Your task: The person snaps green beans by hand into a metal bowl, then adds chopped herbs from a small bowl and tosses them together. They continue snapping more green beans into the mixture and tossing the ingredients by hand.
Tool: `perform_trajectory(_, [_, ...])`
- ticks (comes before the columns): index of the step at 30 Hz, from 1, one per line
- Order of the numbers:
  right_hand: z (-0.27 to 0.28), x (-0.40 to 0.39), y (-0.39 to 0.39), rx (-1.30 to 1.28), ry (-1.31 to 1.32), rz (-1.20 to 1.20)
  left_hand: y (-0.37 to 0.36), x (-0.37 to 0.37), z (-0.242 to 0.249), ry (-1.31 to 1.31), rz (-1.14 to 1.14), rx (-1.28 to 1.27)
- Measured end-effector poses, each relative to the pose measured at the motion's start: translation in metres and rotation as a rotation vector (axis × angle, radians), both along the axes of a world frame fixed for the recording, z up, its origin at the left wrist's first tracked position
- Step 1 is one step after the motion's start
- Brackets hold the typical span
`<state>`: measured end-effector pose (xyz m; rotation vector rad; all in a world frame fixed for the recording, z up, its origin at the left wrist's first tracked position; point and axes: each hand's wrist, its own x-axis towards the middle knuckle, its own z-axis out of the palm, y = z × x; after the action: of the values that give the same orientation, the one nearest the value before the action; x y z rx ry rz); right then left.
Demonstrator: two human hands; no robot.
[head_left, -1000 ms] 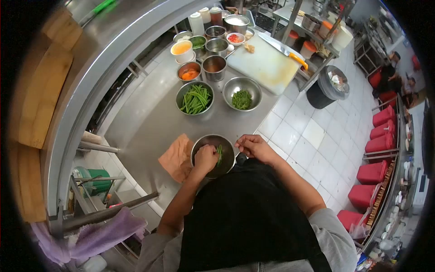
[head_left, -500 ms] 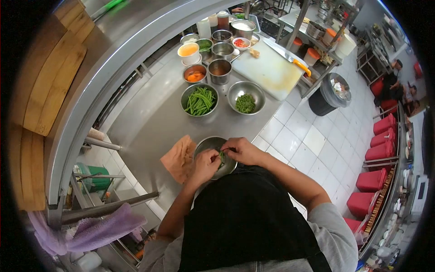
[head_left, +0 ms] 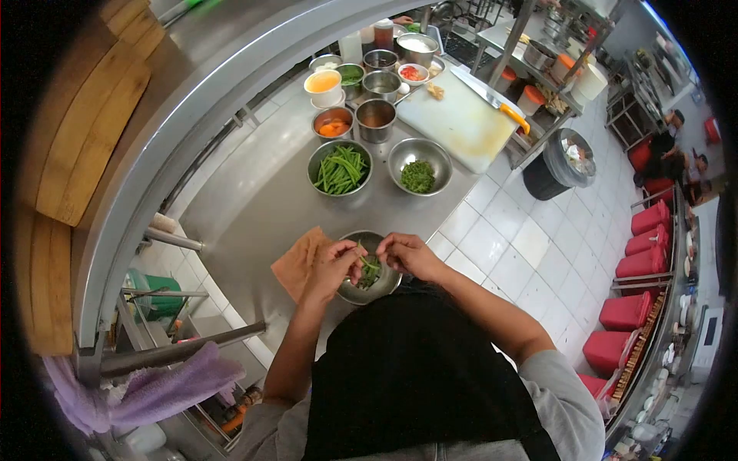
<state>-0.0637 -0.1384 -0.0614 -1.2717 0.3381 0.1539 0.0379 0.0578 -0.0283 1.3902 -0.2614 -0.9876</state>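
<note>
My left hand (head_left: 341, 263) is closed on a green bean (head_left: 361, 253) above the left side of a metal bowl (head_left: 372, 294). Small green pieces (head_left: 369, 275) lie in that bowl. Over its right rim my right hand (head_left: 406, 255) has its fingers curled together; what they hold, if anything, is too small to make out. An orange cloth (head_left: 296, 265) lies beside the bowl, partly behind my left forearm. Farther up the steel table stand a bowl of whole green beans (head_left: 340, 170) and a bowl of finely cut green pieces (head_left: 417, 176).
Bowls with orange pieces (head_left: 333, 123) and brown contents (head_left: 376, 119) stand farther back. A white cutting board (head_left: 461, 127) bears a yellow-handled knife (head_left: 513, 119). A trash bin (head_left: 557, 165) stands right of the table. Other people sit at far right.
My hands have moved apart. The left one has shifted slightly left with the bean, uncovering green pieces in the bowl.
</note>
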Motion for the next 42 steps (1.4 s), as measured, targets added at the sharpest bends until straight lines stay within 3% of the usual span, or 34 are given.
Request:
perform_trajectory(2, [0.007, -0.005, 0.002, 0.095, 0.019, 0.155, -0.001, 0.001, 0.002, 0.019, 0.032, -0.019])
perform_trajectory(6, [0.008, -0.005, 0.009, 0.054, 0.021, 0.196, 0.000, 0.001, 0.006, -0.048, 0.025, -0.020])
perform_trajectory(8, [-0.004, -0.004, 0.013, -0.171, -0.221, 0.183, -0.001, 0.003, 0.006, -0.065, 0.006, -0.023])
perform_trajectory(15, [-0.019, -0.003, 0.012, -0.161, -0.205, 0.141, -0.001, 0.006, 0.004, -0.037, 0.040, -0.032])
perform_trajectory(18, [-0.021, -0.001, 0.009, -0.306, -0.126, -0.021, -0.008, 0.001, 0.002, -0.139, 0.101, -0.067])
perform_trajectory(20, [-0.011, 0.005, 0.001, -0.040, 0.050, -0.250, -0.015, 0.004, 0.006, -0.236, 0.157, -0.097])
perform_trajectory(21, [-0.006, 0.004, -0.003, -0.041, 0.046, -0.258, -0.020, 0.014, 0.019, -0.313, 0.236, -0.064])
perform_trajectory(22, [-0.001, 0.002, -0.008, 0.120, 0.058, -0.218, -0.025, 0.026, 0.027, -0.387, 0.322, -0.030])
perform_trajectory(24, [0.004, -0.005, -0.010, 0.338, 0.086, -0.132, -0.035, 0.065, 0.029, -0.537, 0.304, 0.005])
perform_trajectory(27, [0.001, -0.013, -0.011, 0.342, 0.094, -0.073, -0.051, 0.111, 0.046, -0.543, 0.249, 0.141])
perform_trajectory(29, [0.003, -0.019, -0.012, 0.321, 0.085, -0.092, -0.056, 0.127, 0.039, -0.927, 0.088, 0.514])
perform_trajectory(32, [0.012, -0.034, -0.016, 0.294, 0.062, -0.129, -0.055, 0.097, -0.001, -0.956, -0.074, 0.451])
perform_trajectory(34, [0.012, -0.042, -0.022, 0.286, 0.058, -0.133, -0.049, 0.060, -0.038, -0.924, -0.391, 0.532])
perform_trajectory(36, [0.009, -0.050, -0.026, 0.169, 0.056, -0.080, -0.043, 0.014, -0.035, -0.889, -0.468, 0.666])
perform_trajectory(42, [0.008, -0.055, -0.022, 0.065, 0.039, -0.038, -0.039, -0.020, -0.073, -1.079, -0.341, 0.764])
